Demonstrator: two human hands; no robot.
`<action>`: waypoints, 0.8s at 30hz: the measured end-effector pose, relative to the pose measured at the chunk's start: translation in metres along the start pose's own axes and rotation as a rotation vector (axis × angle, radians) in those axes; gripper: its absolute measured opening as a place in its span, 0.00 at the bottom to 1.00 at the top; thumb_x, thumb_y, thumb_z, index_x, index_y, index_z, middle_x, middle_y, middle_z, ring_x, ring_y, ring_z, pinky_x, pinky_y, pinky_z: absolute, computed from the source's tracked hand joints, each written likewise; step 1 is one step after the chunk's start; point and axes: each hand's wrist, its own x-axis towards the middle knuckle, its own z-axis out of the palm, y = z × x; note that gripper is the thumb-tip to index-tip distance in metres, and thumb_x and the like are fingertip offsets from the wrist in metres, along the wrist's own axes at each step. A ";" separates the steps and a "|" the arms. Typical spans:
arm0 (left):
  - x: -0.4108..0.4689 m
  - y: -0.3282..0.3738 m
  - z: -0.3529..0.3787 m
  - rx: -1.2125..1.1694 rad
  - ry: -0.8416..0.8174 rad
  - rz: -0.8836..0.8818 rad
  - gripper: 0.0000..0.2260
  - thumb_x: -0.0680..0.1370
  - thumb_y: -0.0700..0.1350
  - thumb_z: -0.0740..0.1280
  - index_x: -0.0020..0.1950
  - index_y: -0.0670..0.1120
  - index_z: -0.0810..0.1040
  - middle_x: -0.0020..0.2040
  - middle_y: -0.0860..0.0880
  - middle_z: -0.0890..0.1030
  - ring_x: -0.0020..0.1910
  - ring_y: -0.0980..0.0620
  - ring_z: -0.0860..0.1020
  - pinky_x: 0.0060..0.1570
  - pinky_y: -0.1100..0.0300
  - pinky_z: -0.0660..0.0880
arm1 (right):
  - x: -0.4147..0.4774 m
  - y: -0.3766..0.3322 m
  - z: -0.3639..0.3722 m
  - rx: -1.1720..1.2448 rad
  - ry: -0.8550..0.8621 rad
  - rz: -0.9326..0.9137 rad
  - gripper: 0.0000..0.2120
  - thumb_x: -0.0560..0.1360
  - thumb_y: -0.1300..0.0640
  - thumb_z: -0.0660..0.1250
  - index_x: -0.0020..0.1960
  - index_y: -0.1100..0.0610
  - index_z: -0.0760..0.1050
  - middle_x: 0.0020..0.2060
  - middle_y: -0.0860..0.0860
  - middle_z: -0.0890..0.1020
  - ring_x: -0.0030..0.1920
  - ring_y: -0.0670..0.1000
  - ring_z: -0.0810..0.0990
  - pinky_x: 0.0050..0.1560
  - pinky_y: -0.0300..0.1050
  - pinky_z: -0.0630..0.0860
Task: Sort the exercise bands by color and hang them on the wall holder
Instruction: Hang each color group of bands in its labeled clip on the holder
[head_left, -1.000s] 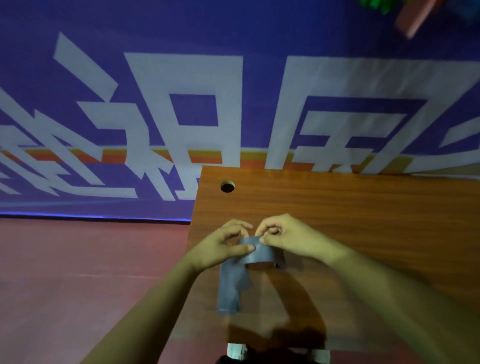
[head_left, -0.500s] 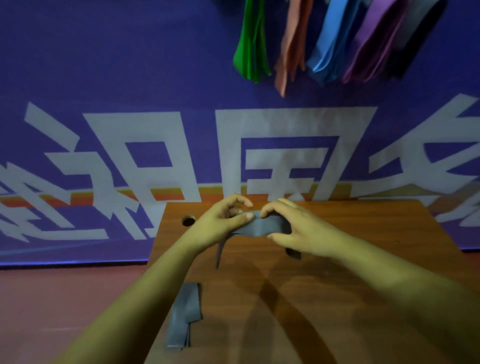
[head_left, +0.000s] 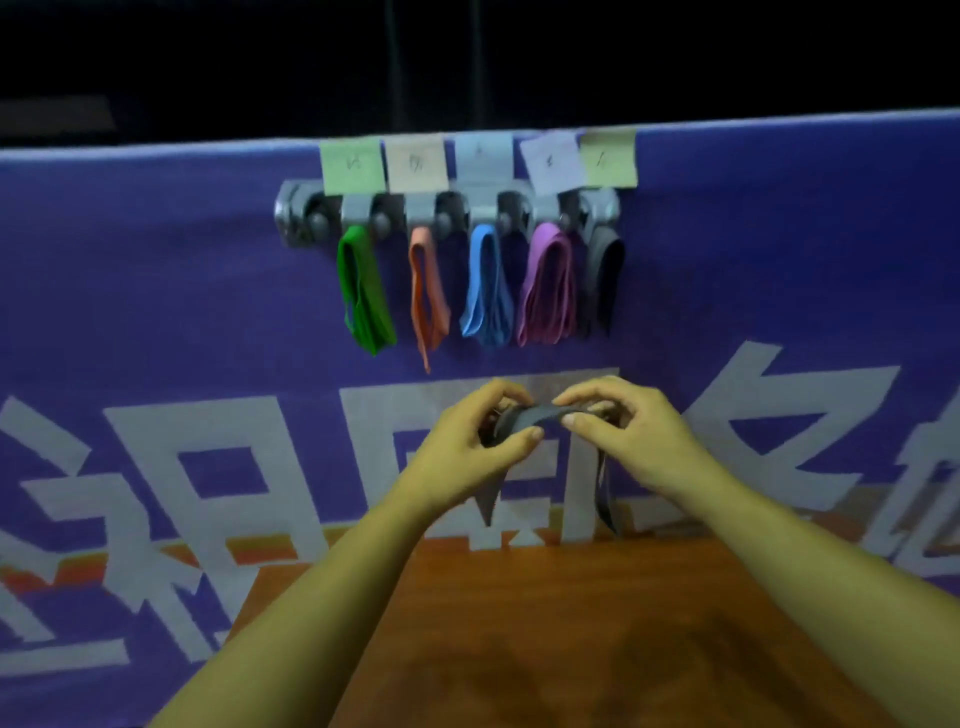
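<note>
Left hand (head_left: 462, 452) and right hand (head_left: 623, 436) each pinch the grey band (head_left: 524, 418) between thumb and curled fingers, below the holder (head_left: 447, 213) and apart from it. Its loose ends hang down. Hung on the holder, left to right: green (head_left: 361, 291), orange (head_left: 428, 296), blue (head_left: 488, 291), purple (head_left: 548, 291) and dark bands (head_left: 602, 280). The bench (head_left: 571, 623) lies further below the holder.

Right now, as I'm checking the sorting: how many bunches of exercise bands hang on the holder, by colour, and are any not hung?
Green bunch: 1
Orange bunch: 1
Blue bunch: 1
Purple bunch: 1
Dark grey bunch: 1
Grey band not yet hung: 1
Total: 6, with 5 on the wall holder
</note>
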 end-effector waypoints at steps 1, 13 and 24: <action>0.014 0.009 0.003 -0.027 0.037 0.012 0.08 0.78 0.49 0.69 0.55 0.52 0.74 0.40 0.57 0.76 0.38 0.58 0.75 0.41 0.62 0.72 | 0.006 -0.002 -0.012 0.003 0.038 -0.012 0.07 0.74 0.58 0.71 0.48 0.47 0.81 0.48 0.50 0.81 0.46 0.44 0.81 0.48 0.36 0.76; 0.147 0.090 0.010 0.063 0.165 0.047 0.09 0.76 0.55 0.69 0.51 0.52 0.77 0.42 0.54 0.82 0.37 0.59 0.77 0.38 0.62 0.74 | 0.080 -0.027 -0.128 -0.022 0.189 -0.168 0.06 0.74 0.58 0.71 0.51 0.55 0.82 0.37 0.51 0.81 0.37 0.41 0.75 0.41 0.30 0.73; 0.219 0.096 0.017 0.149 0.246 -0.087 0.12 0.76 0.56 0.68 0.52 0.48 0.75 0.45 0.50 0.82 0.39 0.54 0.78 0.41 0.59 0.76 | 0.157 -0.006 -0.143 0.076 0.289 -0.145 0.05 0.75 0.59 0.70 0.46 0.49 0.81 0.36 0.47 0.80 0.36 0.42 0.76 0.44 0.39 0.74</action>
